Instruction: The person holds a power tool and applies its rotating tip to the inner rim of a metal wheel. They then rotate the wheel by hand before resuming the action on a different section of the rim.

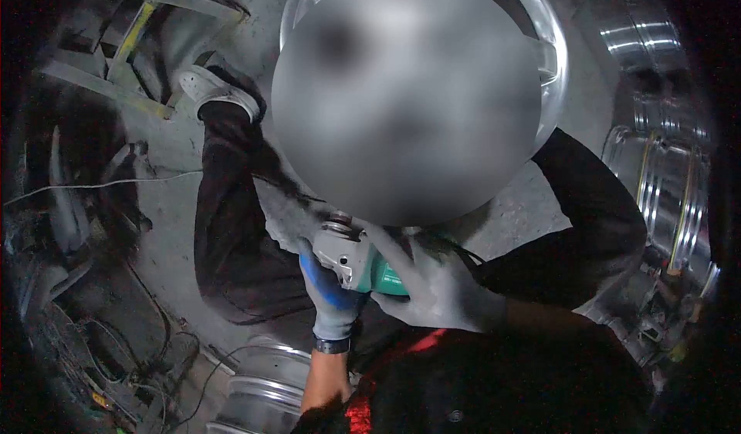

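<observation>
An angle grinder with a metal gear head and a green body sits between my two gloved hands, over my lap. My left hand, in a grey and blue glove, is closed around the left side of the gear head. Around the green body wraps my right hand, in a grey glove. The grinder's spindle end points up toward a shiny metal wheel rim on the floor between my legs. A large round blur hides most of the wheel and whatever is at the spindle's far side.
More metal wheels stand at the right, and another wheel is at the lower left. A metal frame with yellow marks lies at the upper left. Tangled cables spread across the lower left floor. A thin cord runs toward my leg.
</observation>
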`<state>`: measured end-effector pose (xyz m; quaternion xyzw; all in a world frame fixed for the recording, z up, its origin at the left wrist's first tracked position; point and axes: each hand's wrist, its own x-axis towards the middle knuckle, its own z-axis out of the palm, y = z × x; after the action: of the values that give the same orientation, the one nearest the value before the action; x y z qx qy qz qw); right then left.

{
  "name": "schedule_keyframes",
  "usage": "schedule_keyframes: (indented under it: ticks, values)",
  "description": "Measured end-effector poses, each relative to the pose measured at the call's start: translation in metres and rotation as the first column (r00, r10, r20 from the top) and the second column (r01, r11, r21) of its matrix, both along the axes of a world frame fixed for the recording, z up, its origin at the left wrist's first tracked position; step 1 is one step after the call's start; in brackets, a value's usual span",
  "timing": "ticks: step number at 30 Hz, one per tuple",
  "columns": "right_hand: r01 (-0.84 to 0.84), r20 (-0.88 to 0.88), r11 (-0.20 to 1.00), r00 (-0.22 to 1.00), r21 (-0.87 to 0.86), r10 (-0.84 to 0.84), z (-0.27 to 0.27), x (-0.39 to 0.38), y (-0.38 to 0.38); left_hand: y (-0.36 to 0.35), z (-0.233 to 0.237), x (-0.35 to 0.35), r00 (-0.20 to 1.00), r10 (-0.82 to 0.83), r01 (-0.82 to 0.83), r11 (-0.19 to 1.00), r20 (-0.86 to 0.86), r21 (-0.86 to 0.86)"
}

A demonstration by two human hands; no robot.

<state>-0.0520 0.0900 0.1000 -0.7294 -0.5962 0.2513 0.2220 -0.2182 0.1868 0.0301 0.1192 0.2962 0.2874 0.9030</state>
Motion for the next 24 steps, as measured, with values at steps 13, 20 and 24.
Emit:
schedule_keyframes:
  ticks: [13,20,24]
  values:
    - [-0.026,-0.057,0.998,0.998,-0.058,0.023,-0.004,0.002,0.03,0.032,0.006,0.011,0.869,0.102,-0.067,0.994,-0.483,0.089]
    - [-0.03,-0.197,0.999,0.98,-0.041,0.021,-0.007,0.003,0.06,0.049,0.0,-0.006,0.678,0.259,0.199,0.836,-0.688,0.511]
    - [0.056,-0.187,0.987,0.982,0.15,-0.027,-0.024,-0.001,0.072,0.07,0.002,0.001,0.768,0.264,0.096,0.853,-0.583,0.513]
